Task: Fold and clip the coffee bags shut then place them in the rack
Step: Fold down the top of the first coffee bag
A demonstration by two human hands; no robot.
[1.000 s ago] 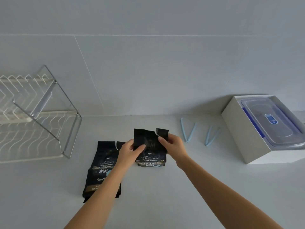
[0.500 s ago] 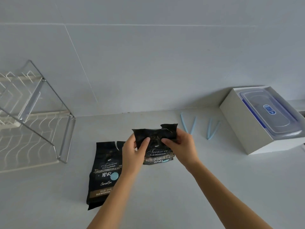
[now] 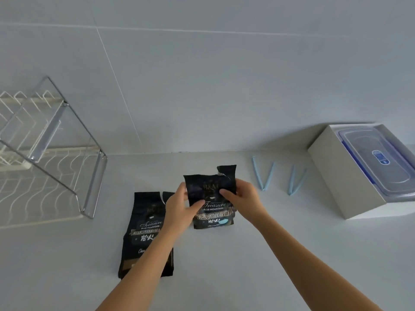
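A black coffee bag (image 3: 210,189) stands upright on the white counter, its torn top open. My left hand (image 3: 179,204) grips its left edge, thumb across the front. My right hand (image 3: 241,195) grips its right edge, thumb on the front. A second black coffee bag (image 3: 143,230) lies flat to the left, partly under my left forearm. Two light blue clips (image 3: 263,173) (image 3: 295,179) lie open in V shapes to the right of the held bag. The wire rack (image 3: 56,151) stands at the far left.
A white box (image 3: 332,171) holding a clear lidded container (image 3: 377,158) sits at the right against the wall. The tiled wall runs along the back of the counter.
The top of the held bag, bent forward half a second ago, stands up straight again. Both hands keep hold of its sides. The camera view shifted slightly.
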